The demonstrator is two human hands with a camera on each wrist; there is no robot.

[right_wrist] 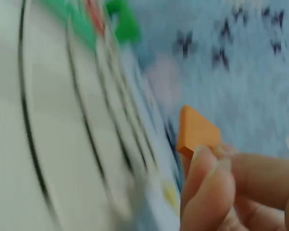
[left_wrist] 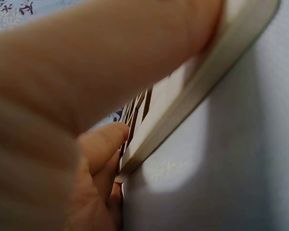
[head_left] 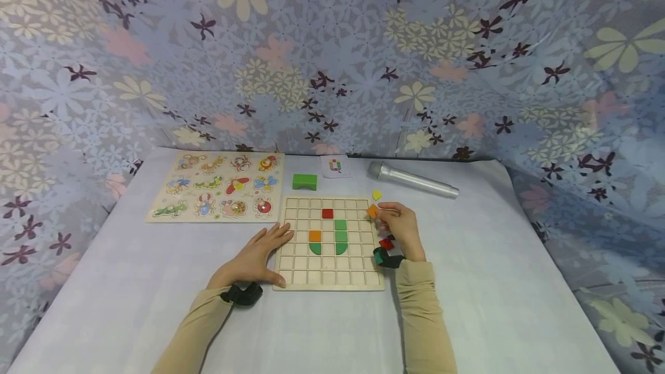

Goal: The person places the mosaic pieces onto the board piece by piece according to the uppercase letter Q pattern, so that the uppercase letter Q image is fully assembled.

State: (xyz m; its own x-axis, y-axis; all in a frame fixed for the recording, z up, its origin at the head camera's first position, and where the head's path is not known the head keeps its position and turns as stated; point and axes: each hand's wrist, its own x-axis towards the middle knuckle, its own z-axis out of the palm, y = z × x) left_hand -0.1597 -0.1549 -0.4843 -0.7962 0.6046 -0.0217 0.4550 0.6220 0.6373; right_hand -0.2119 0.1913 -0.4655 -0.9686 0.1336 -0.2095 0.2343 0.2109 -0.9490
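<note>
A wooden grid board lies mid-table with a red square tile, an orange square tile, two green square tiles and two rounded green tiles in its cells. My left hand rests on the board's left edge, fingers spread, thumb near the lower left corner. Between thumb and fingertips my right hand pinches an orange tile, held at the board's upper right edge. Beside the board, partly hidden below that hand, lie red tiles. A yellow tile sits just beyond it.
A picture puzzle board with insects and other small animals lies at the back left. Behind the grid board are a green block and a pattern card. A silver microphone lies at the back right.
</note>
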